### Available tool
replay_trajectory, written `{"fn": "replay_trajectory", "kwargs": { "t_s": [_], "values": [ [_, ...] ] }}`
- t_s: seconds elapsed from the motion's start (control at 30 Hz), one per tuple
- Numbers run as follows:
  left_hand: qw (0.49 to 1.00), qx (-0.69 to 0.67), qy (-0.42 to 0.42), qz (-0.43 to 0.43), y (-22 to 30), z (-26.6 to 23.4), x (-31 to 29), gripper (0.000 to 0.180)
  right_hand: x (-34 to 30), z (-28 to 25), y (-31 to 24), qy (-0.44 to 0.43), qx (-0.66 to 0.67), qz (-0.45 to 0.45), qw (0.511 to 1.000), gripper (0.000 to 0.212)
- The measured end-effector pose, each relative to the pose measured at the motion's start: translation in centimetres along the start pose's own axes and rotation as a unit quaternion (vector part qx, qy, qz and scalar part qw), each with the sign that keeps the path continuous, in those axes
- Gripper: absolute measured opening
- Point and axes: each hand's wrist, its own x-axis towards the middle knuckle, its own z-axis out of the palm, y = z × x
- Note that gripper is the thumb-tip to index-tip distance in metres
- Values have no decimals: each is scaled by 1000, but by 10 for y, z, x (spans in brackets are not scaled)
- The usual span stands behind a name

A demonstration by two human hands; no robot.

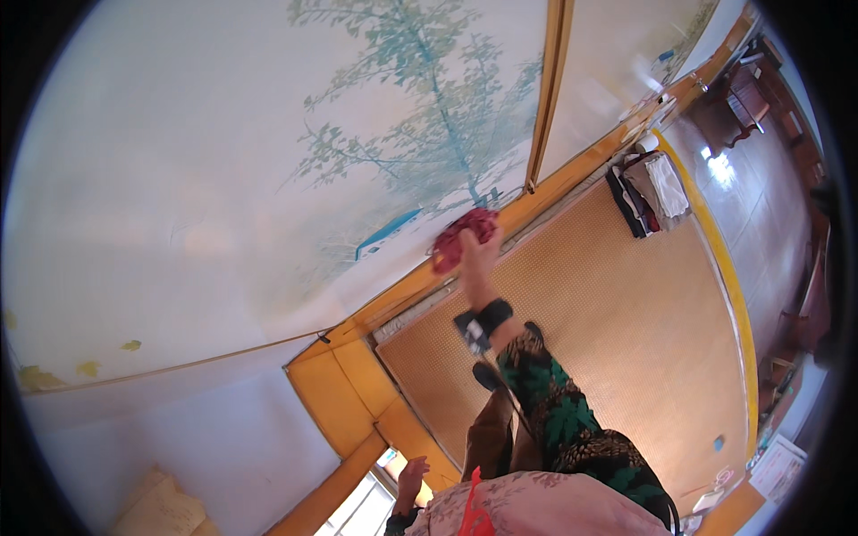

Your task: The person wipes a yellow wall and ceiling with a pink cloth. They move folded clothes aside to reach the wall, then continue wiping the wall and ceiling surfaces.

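Observation:
My right hand [478, 263] is closed on a crumpled dark red cloth [465, 239]. It presses the cloth to the lower part of a pale wall panel [223, 161] printed with a blue-green tree, just above the orange wooden trim [393, 295]. A dark band and a device circle that wrist, below a dark green patterned sleeve. Low in the picture, beside my pink floral apron [536, 505], my left hand [412, 481] hangs with nothing visible in it and its fingers loosely extended.
I stand on a woven tan mat [617, 295] with a yellow edge [735, 313]. Folded clothes [650, 192] lie on its far end, near a white roll [647, 143]. Beyond are a shiny tiled floor [760, 214] and a wooden chair [737, 107]. Papers [778, 469] sit at the lower right.

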Motion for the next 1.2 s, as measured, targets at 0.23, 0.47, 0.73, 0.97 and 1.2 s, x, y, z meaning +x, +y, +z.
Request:
{"fn": "replay_trajectory", "kwargs": {
  "t_s": [0.23,0.47,0.73,0.97,1.2],
  "values": [
    [997,8,21,-74,6,5,-5,32,91,-44,-17,63,-173,-41,982,33],
    [999,-17,-34,-24,17,18,2,36,85,-35,-57,17,-159,-121,980,38],
    [998,36,-43,16,60,34,20,39,72,-22,-109,-55,-205,-262,942,42],
    [999,-3,-33,37,65,36,24,35,75,-1,-155,-43,-161,-124,978,44],
    [999,28,9,33,58,26,14,38,51,16,-192,-79,-230,-271,931,44]
  ]
}}
